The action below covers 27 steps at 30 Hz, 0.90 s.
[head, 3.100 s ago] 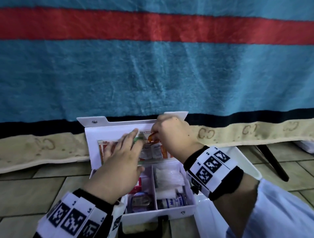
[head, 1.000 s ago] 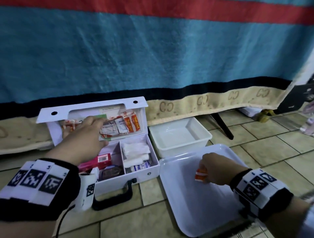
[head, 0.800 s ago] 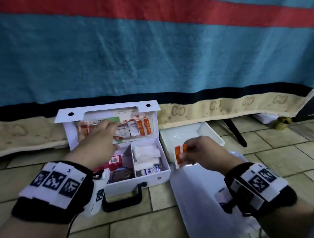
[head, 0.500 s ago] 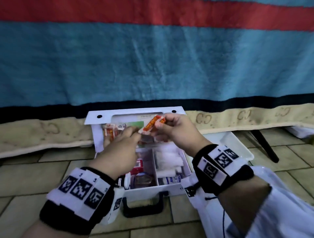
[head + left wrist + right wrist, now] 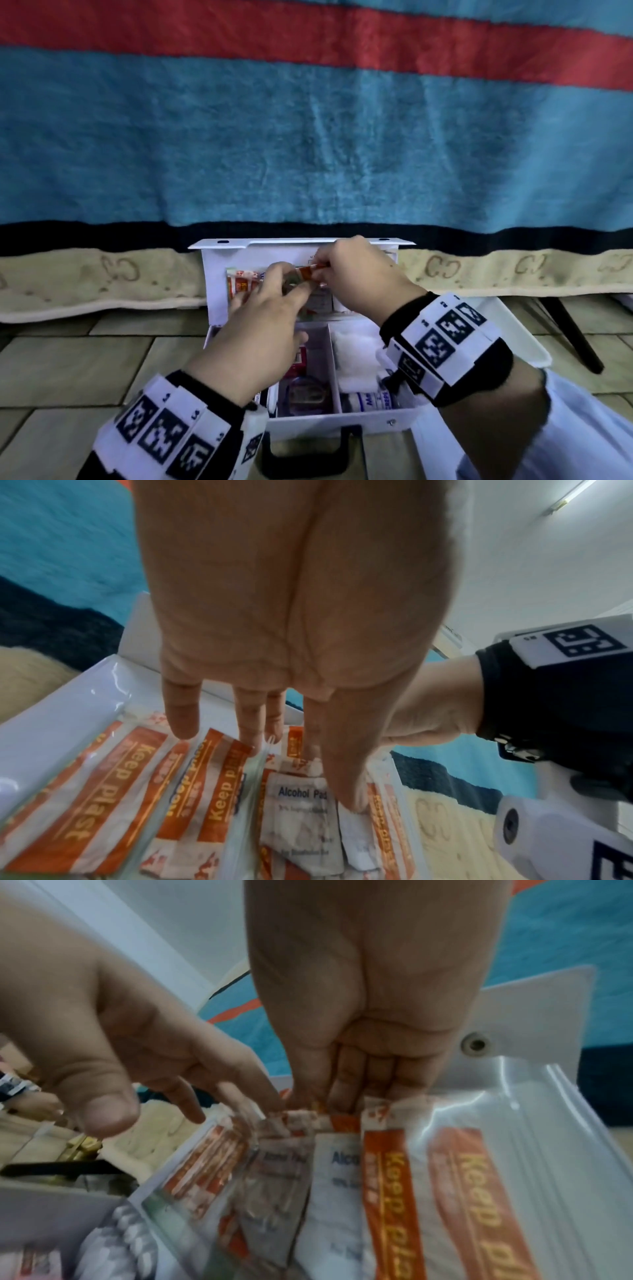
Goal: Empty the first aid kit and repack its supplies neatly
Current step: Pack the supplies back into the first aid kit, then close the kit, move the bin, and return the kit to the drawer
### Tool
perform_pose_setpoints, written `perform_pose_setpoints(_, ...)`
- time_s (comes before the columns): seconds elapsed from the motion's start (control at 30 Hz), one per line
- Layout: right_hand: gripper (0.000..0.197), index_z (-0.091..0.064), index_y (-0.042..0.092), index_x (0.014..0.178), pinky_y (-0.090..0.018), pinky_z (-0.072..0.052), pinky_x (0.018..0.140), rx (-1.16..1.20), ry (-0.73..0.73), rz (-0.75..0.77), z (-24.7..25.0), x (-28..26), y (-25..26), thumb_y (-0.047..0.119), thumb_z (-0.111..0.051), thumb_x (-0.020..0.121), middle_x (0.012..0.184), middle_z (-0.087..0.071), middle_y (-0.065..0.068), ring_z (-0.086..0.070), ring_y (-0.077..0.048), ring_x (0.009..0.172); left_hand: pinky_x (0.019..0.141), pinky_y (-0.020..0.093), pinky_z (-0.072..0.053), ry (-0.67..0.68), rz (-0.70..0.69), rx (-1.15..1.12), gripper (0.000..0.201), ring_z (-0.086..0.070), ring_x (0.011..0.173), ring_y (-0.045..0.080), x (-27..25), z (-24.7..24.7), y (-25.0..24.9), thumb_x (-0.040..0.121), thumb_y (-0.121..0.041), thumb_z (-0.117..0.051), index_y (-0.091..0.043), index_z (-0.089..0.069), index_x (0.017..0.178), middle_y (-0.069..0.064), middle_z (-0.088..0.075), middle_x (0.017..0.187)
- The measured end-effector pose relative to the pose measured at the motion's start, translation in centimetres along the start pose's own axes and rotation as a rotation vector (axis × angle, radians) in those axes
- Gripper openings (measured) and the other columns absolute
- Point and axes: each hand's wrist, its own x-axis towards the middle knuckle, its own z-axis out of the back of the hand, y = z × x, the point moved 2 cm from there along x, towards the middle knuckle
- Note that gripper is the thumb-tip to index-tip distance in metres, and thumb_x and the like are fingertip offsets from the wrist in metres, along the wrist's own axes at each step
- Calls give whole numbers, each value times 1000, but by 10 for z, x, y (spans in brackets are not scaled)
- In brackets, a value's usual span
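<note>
The white first aid kit (image 5: pixel 342 419) stands open on the tiled floor, its lid (image 5: pixel 214 274) upright. A clear pocket in the lid holds orange "Keep plast" plaster packets (image 5: pixel 113 783) (image 5: pixel 390 1191) and alcohol pads (image 5: pixel 301 813) (image 5: pixel 339 1177). My right hand (image 5: pixel 325 270) (image 5: pixel 335 1107) pinches one orange plaster packet (image 5: pixel 308 272) at the pocket's top edge. My left hand (image 5: pixel 284 284) (image 5: pixel 267 739) lies on the pocket with straight fingers, thumb on an alcohol pad. In the base lie white gauze (image 5: pixel 352 349), a bandage roll (image 5: pixel 370 401) and a red box (image 5: pixel 298 359).
A white tub (image 5: pixel 513 339) sits right of the kit, a flat white tray (image 5: pixel 431 445) in front of it. A blue and red blanket (image 5: pixel 308 154) hangs behind the kit. A black leg (image 5: pixel 575 335) slants at the right. The kit's black handle (image 5: pixel 308 452) faces me.
My right hand carried the orange packet from the tray on the right up to the lid pocket. My left hand stayed on the pocket. The view swung back to the kit.
</note>
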Motion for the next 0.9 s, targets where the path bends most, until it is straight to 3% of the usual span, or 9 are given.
perform_pose_setpoints(0.13,14,-70,25,93,-28,-47,66,32,-52,10,1,0,3,22,-58,87,91,-70,-6,-64,-28,90,111,39,-21,5,-2,10,59,-33,132,17,1,1,0,89,-31,-58,-40,-28,139,-10,-6,143)
perform_pose_setpoints(0.23,19,-71,25,96,-25,-38,64,-26,5,-15,-5,2,3,18,-56,88,92,-67,-6,-61,-28,94,111,39,-22,17,0,18,56,-33,133,18,2,3,-1,89,-31,-58,-38,-30,137,-10,-4,145)
perform_pose_setpoints(0.4,23,-68,18,103,-29,-46,70,-16,145,-19,-2,3,2,13,-50,90,100,-65,-10,-60,-29,95,109,40,-21,21,-7,12,55,-27,136,10,4,6,-2,89,-32,-56,-37,-30,138,-16,-14,146)
perform_pose_setpoints(0.47,20,-70,21,101,-28,-46,69,-15,105,-3,3,2,2,18,-53,90,99,-68,-8,-63,-27,92,107,39,-21,15,-7,23,56,-25,136,8,5,6,-1,91,-31,-54,-36,-27,140,-17,-19,146)
perform_pose_setpoints(0.57,15,-70,24,98,-33,-54,78,-18,-17,-30,16,0,-5,22,-62,86,99,-69,-5,-65,-26,94,105,40,-22,-3,0,32,52,-24,136,8,8,7,-2,93,-28,-51,-33,-26,139,-16,-24,146)
perform_pose_setpoints(0.63,19,-70,21,98,-36,-54,81,-56,5,-98,24,-3,-15,30,-69,81,99,-68,-5,-65,-27,94,104,41,-23,1,16,21,55,-24,135,9,10,8,-3,94,-27,-49,-34,-21,141,-16,-29,144)
perform_pose_setpoints(0.7,25,-68,18,101,-33,-53,79,-114,46,-139,27,-8,-22,30,-72,79,100,-67,-4,-64,-27,93,103,42,-23,11,26,40,56,-25,132,10,14,9,-4,94,-28,-49,-35,-18,140,-14,-35,140)
perform_pose_setpoints(0.83,25,-68,17,102,-28,-43,67,-216,9,-77,18,-14,-24,6,-55,84,100,-68,-8,-65,-28,96,95,40,-24,71,29,147,47,-30,127,12,27,12,-6,94,-29,-49,-33,-30,137,-14,-41,136)
perform_pose_setpoints(0.9,21,-68,21,101,-28,-44,68,-183,-49,-83,19,-18,-25,13,-59,83,101,-67,-5,-64,-27,97,98,40,-26,103,41,156,43,-33,127,14,29,18,-8,94,-29,-50,-31,-34,134,-12,-44,134)
